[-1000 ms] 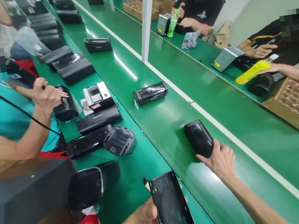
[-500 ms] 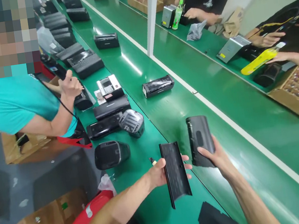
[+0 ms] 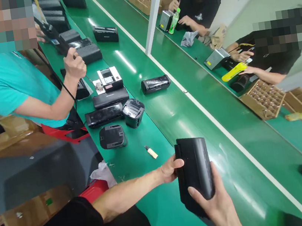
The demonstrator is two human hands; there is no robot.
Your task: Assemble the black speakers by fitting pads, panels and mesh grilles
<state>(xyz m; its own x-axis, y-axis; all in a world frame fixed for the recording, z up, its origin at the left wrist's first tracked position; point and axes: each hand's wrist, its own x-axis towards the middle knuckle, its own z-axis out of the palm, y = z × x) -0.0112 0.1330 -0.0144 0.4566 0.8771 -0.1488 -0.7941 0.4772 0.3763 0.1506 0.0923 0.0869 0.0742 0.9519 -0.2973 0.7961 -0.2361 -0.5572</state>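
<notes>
In front of me, a black speaker-like housing is held upright between both hands. My left hand closes on its left edge, thumb in front, where the curved black panel seems to lie against the housing; how far the two fit together is hidden. From below and the right, my right hand wraps the housing, its thumb across the front. On the green table left of my hands lies a small cream-handled tool with a dark tip. Beyond it stand two black blocky units.
Long black speakers and a white-and-black device sit farther up the bench. One black speaker rests on the green conveyor. A co-worker in a turquoise shirt works at left. Across are two people and a divided carton.
The curved panel in my left hand and the housing in my right were apart; now they are together. The left-hand co-worker's tool has risen. My view has shifted.
</notes>
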